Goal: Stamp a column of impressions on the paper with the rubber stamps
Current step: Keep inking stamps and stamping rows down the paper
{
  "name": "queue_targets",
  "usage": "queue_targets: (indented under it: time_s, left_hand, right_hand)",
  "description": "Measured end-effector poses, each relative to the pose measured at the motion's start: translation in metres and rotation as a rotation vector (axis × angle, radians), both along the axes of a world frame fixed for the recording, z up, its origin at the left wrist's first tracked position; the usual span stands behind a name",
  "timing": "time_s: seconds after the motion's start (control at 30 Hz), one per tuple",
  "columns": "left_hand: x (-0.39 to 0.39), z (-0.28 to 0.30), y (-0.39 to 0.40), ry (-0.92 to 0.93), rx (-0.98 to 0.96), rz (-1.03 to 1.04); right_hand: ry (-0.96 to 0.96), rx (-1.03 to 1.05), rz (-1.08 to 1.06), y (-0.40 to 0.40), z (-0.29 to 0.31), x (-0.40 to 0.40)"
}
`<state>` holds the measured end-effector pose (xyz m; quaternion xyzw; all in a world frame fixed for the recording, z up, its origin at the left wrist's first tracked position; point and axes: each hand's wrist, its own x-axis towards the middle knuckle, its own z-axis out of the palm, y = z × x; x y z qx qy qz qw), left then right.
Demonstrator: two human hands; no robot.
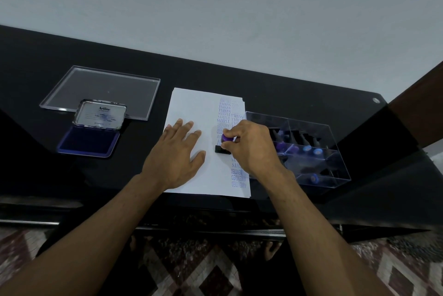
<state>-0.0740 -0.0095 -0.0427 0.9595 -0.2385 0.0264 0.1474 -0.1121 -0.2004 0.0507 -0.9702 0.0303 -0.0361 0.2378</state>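
Stamp point(224, 146) pressed mid-column on the paper point(191, 104), right hand point(251, 144) pinching its purple knob; left hand point(178, 152) flat, fingers point(185, 125) spread, pinning the sheet. Next likely: lift straight, re-ink at the open pad point(88, 141) across the tabletop point(36, 68).

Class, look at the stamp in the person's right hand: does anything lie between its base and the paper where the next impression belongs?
Nothing visible does. The right hand grips the stamp, whose black base sits at the paper within the column of impressions. The left hand lies flat on the paper, beside the stamp and clear of it.
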Motion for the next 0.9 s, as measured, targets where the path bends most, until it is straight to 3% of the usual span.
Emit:
queue_targets:
  time_s: [0.9]
  left_hand:
    - [-0.001, -0.0021, 0.0002, -0.02, -0.008, -0.008]
  right_hand:
    - [0.003, -0.001, -0.018, 0.0006, 0.0007, 0.0006]
